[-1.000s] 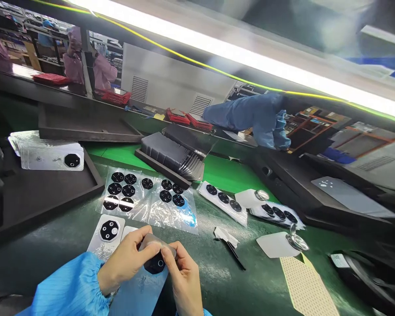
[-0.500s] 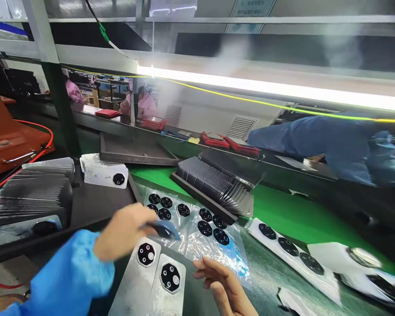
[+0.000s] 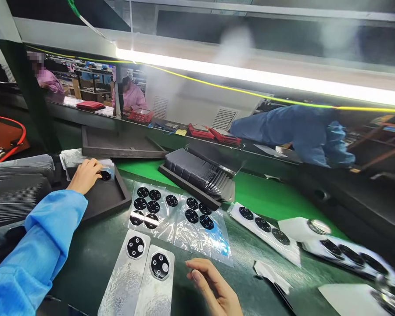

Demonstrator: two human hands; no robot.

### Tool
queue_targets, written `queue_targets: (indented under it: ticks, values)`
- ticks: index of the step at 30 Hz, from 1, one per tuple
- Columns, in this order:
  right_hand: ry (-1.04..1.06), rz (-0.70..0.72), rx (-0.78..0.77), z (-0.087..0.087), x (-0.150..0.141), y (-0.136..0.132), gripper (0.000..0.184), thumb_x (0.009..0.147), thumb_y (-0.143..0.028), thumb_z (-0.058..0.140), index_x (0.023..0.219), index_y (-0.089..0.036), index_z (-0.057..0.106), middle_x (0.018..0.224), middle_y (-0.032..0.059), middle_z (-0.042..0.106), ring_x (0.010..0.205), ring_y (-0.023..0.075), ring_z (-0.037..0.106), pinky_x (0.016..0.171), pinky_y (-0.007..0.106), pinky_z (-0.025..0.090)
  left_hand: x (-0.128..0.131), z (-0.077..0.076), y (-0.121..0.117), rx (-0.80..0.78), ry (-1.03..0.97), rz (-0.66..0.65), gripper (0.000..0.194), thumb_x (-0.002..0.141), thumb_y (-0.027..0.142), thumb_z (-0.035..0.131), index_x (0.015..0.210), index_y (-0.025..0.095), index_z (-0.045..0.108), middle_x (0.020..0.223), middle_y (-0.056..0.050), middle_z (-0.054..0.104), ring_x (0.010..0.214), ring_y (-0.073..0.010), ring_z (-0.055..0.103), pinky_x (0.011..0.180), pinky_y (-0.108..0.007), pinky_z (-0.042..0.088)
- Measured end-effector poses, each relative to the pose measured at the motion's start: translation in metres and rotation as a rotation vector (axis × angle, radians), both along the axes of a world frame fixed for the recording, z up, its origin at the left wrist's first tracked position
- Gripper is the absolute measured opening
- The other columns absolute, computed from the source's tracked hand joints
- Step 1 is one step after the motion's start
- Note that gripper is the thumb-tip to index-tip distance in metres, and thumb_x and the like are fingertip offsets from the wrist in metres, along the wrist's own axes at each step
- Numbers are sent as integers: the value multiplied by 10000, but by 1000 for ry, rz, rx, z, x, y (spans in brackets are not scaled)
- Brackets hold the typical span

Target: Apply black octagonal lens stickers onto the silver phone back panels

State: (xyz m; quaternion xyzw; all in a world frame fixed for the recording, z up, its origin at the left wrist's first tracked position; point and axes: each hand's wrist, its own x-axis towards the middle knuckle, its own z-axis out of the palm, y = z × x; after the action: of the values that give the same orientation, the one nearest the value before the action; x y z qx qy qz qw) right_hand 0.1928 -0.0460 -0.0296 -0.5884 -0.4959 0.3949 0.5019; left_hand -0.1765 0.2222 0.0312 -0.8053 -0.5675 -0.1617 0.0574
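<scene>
My left hand (image 3: pixel 84 176), in a blue sleeve, reaches into the black tray (image 3: pixel 122 189) on the left. Its fingers are closed on a bluish phone back cover (image 3: pixel 110 174) with a dark camera opening, held upright against a stack of pale covers (image 3: pixel 73 158). My right hand (image 3: pixel 215 287) hovers over the bench with nothing in it, fingers loosely curled and thumb apart. Just left of it lie two silvery phone back covers (image 3: pixel 159 285), side by side, each with a black camera lens plate (image 3: pixel 159 266). Beyond them, clear film (image 3: pixel 181 235) carries several black lens plates.
A dark tray (image 3: pixel 194 182) of closely packed dark plates stands at the back. Strips of lens plates (image 3: pixel 262 224) and white pieces with round metal parts lie on the right. Grey covers (image 3: pixel 16 188) fill the far left. People in pink (image 3: pixel 133 94) and a blue sleeve (image 3: pixel 276 127) appear beyond.
My left hand has carried the bluish cover left and back, from above the film to the stack in the tray. The view has turned rightward; my right hand stays near the silvery covers.
</scene>
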Motion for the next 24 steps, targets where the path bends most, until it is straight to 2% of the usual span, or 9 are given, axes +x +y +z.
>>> queue_targets:
  ticks: [3,8,12,15,18,20,22,24]
  values:
    - [-52,35,-28,4,3,3,288,874,-502,634,928,-242,747,973,65,704,853,225,667,771,291,519,-1,-2,3,37,18,3,200,900,226,505,1072,208,606,1197,-131,529,1144,-349,428,931,-463,381]
    - [-147,74,-36,9,7,13,303,891,-511,589,943,-243,722,973,53,705,856,216,667,764,286,513,0,-7,2,70,47,14,270,897,226,520,1155,167,573,1198,-161,538,1140,-368,458,928,-486,402]
    - [-265,76,-20,13,29,27,328,887,-528,558,925,-240,707,925,48,708,845,218,668,748,299,517,3,-7,2,99,41,43,385,867,180,537,1248,129,512,1303,-210,486,1227,-405,414,985,-546,360]
    - [-405,32,-20,16,46,47,315,897,-506,533,924,-235,692,913,49,713,812,218,665,707,311,522,12,-2,-7,107,9,31,415,862,148,526,1270,85,483,1364,-259,427,1294,-440,349,1015,-594,311]
    - [-621,98,23,19,42,73,239,931,-380,506,978,-223,679,990,64,702,838,222,657,707,338,523,34,2,-35,99,-32,-49,365,919,188,488,1271,90,469,1382,-253,412,1333,-419,308,1052,-583,273]
    - [-736,211,62,19,25,93,178,919,-282,547,1020,-223,681,1041,71,685,951,240,634,815,374,512,53,0,-65,33,-38,-175,273,945,261,509,1191,142,522,1275,-178,522,1257,-345,412,1050,-495,323]
    - [-774,304,79,18,2,112,155,856,-241,667,1009,-241,696,1061,56,674,1043,249,592,911,384,479,70,-6,-96,-81,-20,-334,233,892,346,629,1079,220,571,1167,-73,599,1163,-268,497,999,-379,393]
    - [-801,378,72,16,-19,129,228,800,-229,747,1021,-245,693,1073,49,653,1067,247,570,924,377,466,82,-15,-122,-219,0,-466,363,789,427,735,1061,250,574,1122,-25,620,1083,-239,540,905,-320,443]
